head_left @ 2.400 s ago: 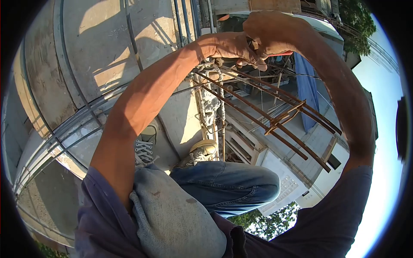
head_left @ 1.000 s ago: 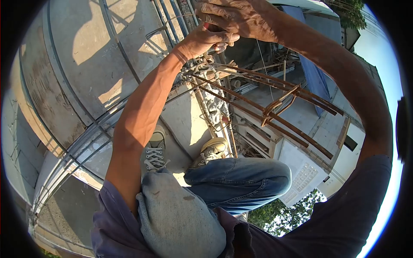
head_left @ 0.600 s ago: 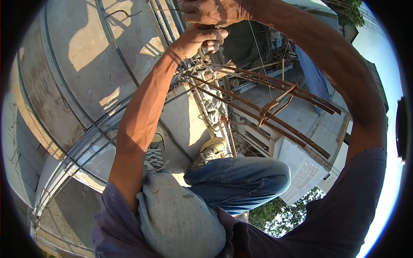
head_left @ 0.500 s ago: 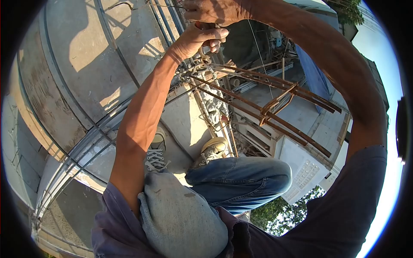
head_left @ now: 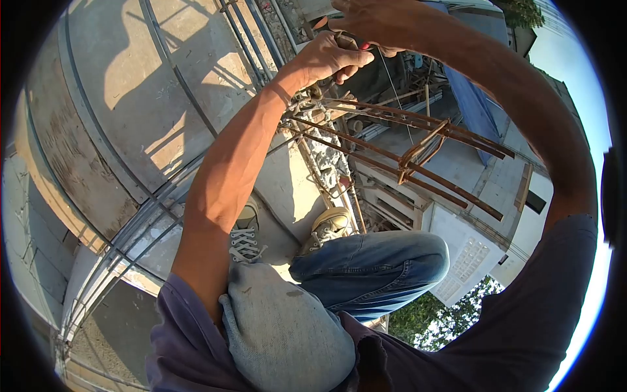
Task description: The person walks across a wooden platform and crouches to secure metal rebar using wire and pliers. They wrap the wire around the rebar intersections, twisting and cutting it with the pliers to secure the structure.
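Observation:
My left hand (head_left: pixel 330 60) is closed, thumb and fingers pinched together, at the top of the view. A small dark piece and a bit of red (head_left: pixel 364 46) show by its fingertips; what they belong to I cannot make out. My right hand (head_left: pixel 372 23) is just above and beside it, partly cut off by the top edge, its fingers bent round something hidden. Below the left hand, rusty steel bars (head_left: pixel 366 144) meet at a tied joint beside rough concrete (head_left: pixel 326 157). A thin wire (head_left: pixel 394 81) runs down near the right hand.
Long rusty bars with a bent stirrup (head_left: pixel 421 150) stick out to the right over a drop. Thin steel rods (head_left: pixel 147 189) cross the boards (head_left: pixel 72 130) at left. My shoes (head_left: pixel 330 225) rest on a narrow concrete ledge. A blue tarp (head_left: pixel 470 111) hangs beyond.
Both hands have shifted right, and the right hand has moved up and away from the left. The red bit now shows between them. The view has moved slightly.

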Motion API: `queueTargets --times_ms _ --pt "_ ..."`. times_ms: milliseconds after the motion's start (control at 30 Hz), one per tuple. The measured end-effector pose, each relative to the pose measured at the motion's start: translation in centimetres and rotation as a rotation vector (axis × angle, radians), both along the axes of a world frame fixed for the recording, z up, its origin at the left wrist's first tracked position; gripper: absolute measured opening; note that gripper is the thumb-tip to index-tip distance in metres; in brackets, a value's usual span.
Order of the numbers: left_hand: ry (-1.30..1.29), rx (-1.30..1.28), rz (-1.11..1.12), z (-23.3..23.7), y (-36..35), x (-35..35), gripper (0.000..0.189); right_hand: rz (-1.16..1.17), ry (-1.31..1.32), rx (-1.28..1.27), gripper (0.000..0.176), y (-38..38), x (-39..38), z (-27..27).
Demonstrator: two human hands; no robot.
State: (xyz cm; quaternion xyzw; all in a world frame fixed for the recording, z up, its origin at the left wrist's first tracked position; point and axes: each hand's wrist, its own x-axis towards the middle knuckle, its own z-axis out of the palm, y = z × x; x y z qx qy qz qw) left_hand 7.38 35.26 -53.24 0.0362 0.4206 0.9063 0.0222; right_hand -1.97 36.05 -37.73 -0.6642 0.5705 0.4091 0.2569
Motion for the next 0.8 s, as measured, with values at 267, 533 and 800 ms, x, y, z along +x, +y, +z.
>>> queueTargets --times_ms 267,533,800 --pt "0.216 -0.248 0.284 -0.6 2.1 -0.1 0.043 -0.477 0.02 0.365 0.044 -0.7 -1.0 0.6" --pt "0.077 -0.367 -0.08 1.1 -1.3 -1.3 0.052 -0.428 -0.092 0.286 0.047 -0.4 -1.2 3.8" --pt "0.067 -0.48 0.904 6.7 -7.4 5.2 0.029 -0.556 0.0 -0.507 0.054 7.2 -3.9 11.4"
